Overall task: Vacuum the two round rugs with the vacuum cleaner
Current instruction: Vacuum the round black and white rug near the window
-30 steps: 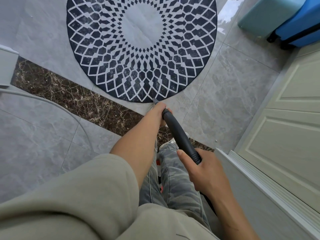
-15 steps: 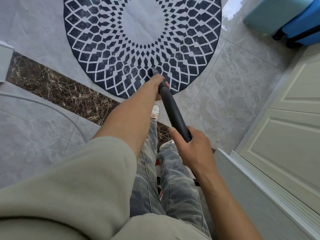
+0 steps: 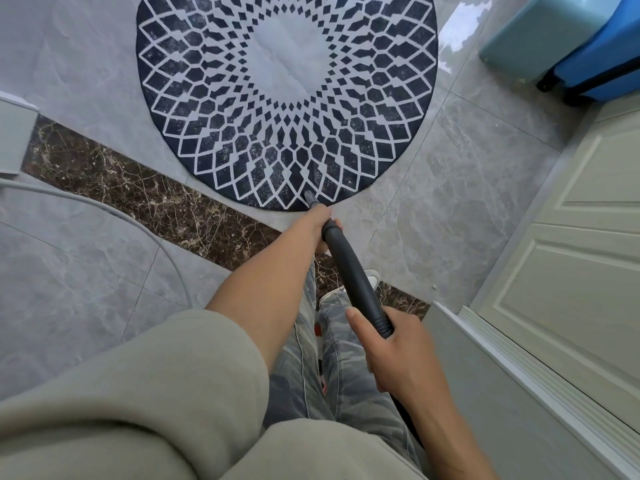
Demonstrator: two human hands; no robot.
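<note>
Grey tiled floor point(image 3: 450, 209): I see left hand point(image 3: 320, 225) and right hand point(image 3: 398, 351) clasping the vacuum wand point(image 3: 349, 271), nozzle point(image 3: 309, 197) at round rug point(image 3: 287, 98) edge.

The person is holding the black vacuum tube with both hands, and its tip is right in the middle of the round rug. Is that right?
Not quite. The head view shows the tip at the near edge of the round rug, not its middle. The rest holds: the left hand and the right hand both grip the black vacuum tube.
</note>
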